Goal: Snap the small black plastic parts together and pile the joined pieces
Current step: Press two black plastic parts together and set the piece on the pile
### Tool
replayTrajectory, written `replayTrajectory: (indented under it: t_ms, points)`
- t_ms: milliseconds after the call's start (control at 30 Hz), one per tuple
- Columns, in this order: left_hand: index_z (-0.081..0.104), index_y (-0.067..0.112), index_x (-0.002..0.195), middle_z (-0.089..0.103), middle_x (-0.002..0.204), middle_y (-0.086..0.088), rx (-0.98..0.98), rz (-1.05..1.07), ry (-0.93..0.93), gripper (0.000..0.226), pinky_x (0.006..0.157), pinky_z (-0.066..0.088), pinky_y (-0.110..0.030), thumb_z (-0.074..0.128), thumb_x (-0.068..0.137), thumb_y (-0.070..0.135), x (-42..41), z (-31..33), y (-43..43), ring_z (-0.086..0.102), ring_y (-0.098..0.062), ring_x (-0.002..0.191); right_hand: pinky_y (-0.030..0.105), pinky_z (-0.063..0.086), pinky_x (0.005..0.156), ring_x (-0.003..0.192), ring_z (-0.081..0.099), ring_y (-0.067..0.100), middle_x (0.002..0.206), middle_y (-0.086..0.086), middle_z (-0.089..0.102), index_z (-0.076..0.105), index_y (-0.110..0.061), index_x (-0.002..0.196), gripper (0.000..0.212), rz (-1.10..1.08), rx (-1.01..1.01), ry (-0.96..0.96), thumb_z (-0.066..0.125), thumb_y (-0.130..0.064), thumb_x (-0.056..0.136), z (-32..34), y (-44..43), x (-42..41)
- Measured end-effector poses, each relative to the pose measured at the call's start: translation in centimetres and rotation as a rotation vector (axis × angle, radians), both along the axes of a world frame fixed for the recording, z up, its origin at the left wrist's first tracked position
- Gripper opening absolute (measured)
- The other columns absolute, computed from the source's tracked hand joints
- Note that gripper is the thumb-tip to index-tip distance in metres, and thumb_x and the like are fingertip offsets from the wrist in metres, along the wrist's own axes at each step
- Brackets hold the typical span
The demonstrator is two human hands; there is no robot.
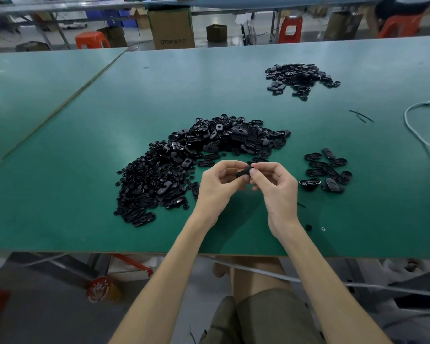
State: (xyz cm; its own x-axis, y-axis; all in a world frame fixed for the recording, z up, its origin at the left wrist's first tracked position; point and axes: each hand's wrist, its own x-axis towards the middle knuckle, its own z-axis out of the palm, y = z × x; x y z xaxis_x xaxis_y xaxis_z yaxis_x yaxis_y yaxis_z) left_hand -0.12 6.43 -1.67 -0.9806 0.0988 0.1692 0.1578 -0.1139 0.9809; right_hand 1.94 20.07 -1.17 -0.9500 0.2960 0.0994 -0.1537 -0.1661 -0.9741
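Note:
My left hand (217,184) and my right hand (277,187) meet above the green table (85,219), and together they pinch one small black oval part (243,173) between thumbs and fingertips. A big heap of loose black parts (184,165) curves from the left of my hands round behind them. A small group of black oval pieces (327,173) lies just right of my right hand. Another pile of black pieces (301,79) sits at the far right of the table.
A white cable (418,137) runs along the table's right edge, with thin black strips (360,115) near it. Two tiny bits (315,228) lie by my right wrist. Beyond the table stand cardboard boxes (170,27) and orange stools (92,39). The table's front edge is close to my lap.

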Motion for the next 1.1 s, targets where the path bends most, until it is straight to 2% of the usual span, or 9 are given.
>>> replayTrajectory:
  t_ms: [133, 300, 533, 733, 1100]
  points:
    - [0.076, 0.013, 0.102, 0.078, 0.097, -0.007, 0.022, -0.005, -0.013, 0.021, 0.078, 0.057, -0.022, 0.080, 0.086, 0.000, -0.03, 0.07, -0.09, 0.073, -0.015, 0.088, 0.022, 0.055, 0.066, 0.080, 0.073, 0.015, 0.084, 0.001, 0.078, 0.074, -0.013, 0.095, 0.010, 0.005, -0.008, -0.001, 0.074, -0.003, 0.092, 0.03, -0.01, -0.05]
    - [0.075, 0.006, 0.107, 0.078, 0.101, -0.011, 0.037, -0.020, -0.006, 0.022, 0.082, 0.058, -0.025, 0.077, 0.087, -0.004, -0.01, 0.06, -0.26, 0.073, -0.018, 0.092, 0.022, 0.056, 0.066, 0.080, 0.073, 0.015, 0.085, -0.002, 0.078, 0.074, -0.014, 0.095, 0.011, 0.010, -0.009, -0.007, 0.075, -0.003, 0.091, -0.01, -0.09, -0.06]
    - [0.076, 0.004, 0.110, 0.079, 0.102, -0.011, 0.052, -0.022, -0.007, 0.024, 0.082, 0.058, -0.026, 0.077, 0.087, -0.003, 0.06, 0.10, -0.28, 0.074, -0.019, 0.090, 0.023, 0.056, 0.065, 0.082, 0.072, 0.015, 0.085, -0.003, 0.078, 0.073, -0.012, 0.096, 0.011, 0.003, -0.008, -0.005, 0.077, -0.003, 0.090, -0.16, -0.09, -0.07]
    - [0.077, 0.004, 0.109, 0.079, 0.102, -0.013, 0.079, -0.016, -0.015, 0.020, 0.082, 0.059, -0.028, 0.075, 0.090, -0.001, 0.01, -0.03, -0.28, 0.074, -0.020, 0.090, 0.021, 0.056, 0.065, 0.078, 0.070, 0.007, 0.085, -0.005, 0.077, 0.073, -0.012, 0.098, 0.012, 0.018, -0.022, 0.003, 0.077, -0.003, 0.090, -0.27, -0.02, -0.06]
    - [0.077, 0.009, 0.105, 0.079, 0.097, -0.009, 0.019, -0.007, -0.002, 0.015, 0.080, 0.059, -0.028, 0.076, 0.091, 0.003, -0.12, -0.35, -0.14, 0.075, -0.020, 0.088, 0.022, 0.056, 0.066, 0.081, 0.070, 0.015, 0.086, 0.001, 0.078, 0.075, -0.012, 0.093, 0.013, 0.000, -0.034, -0.013, 0.077, 0.000, 0.089, -0.17, -0.04, -0.11]
